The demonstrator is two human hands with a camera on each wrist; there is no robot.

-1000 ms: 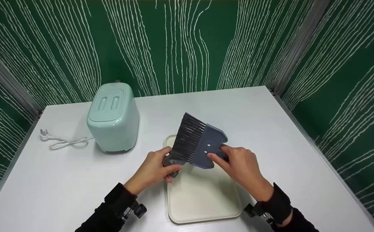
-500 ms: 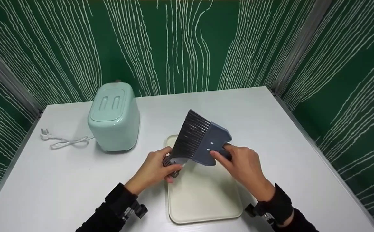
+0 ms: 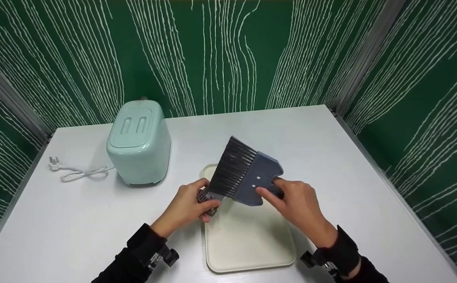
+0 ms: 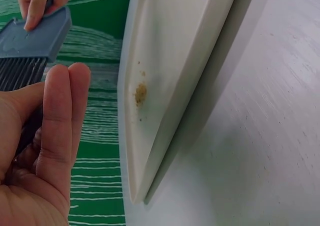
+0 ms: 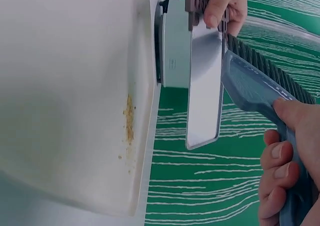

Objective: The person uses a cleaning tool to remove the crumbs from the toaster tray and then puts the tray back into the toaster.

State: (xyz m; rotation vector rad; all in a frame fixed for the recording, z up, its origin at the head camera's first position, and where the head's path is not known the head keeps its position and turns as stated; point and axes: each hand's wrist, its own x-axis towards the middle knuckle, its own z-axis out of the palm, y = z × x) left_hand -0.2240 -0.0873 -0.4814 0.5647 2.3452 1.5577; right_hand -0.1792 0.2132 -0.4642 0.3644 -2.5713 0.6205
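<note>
My left hand (image 3: 185, 202) pinches the slotted grey-brown end of a crumb tray (image 5: 205, 86), a narrow, shiny metal plate. My right hand (image 3: 299, 198) grips the handle of a blue brush (image 3: 257, 177), its thumb on the flat head. The brush's black bristles (image 3: 233, 165) point up and left and cover most of the metal plate in the head view. Both items are above a cream serving tray (image 3: 250, 243) on the table. Brown crumbs (image 5: 129, 121) lie along one side of the cream tray, seen in both wrist views.
A mint-green toaster (image 3: 138, 143) stands at the back left of the white table (image 3: 94, 232). Its bundled white cord and plug (image 3: 81, 171) lie to its left. Green panels with white lines (image 3: 228, 59) rise behind and at both sides.
The brush and right hand shift slightly to the right and up, then the brush drops back down a little. The left hand keeps its hold and barely moves.
</note>
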